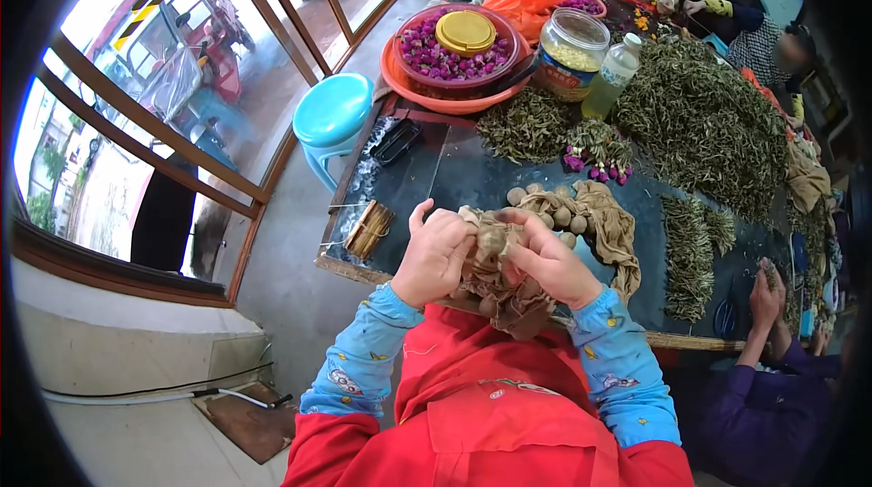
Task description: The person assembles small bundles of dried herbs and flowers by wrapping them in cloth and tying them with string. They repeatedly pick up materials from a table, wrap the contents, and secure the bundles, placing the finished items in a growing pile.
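Note:
At the table's front edge, a length of brown cloth [480,280] with round lumps in it is pinched between both my hands. My left hand [434,255] grips its left side, fingers curled in. On the other side, my right hand [549,262] has thumb and fingers closed on the same cloth. The lower part of the cloth hangs in folds over my red apron [490,396]. Just beyond my hands lie several greyish-brown balls [562,215] and a loose stretch of brown cloth [614,225] on the dark table [436,183].
Left of my hands are a tied bundle of sticks [370,229] and a black tray [395,142]. Farther off stand a basin of purple flowers [422,55], a jar [572,51] and a bottle [613,78]. Dried plants [699,114] are heaped right. Other people [772,378] work alongside.

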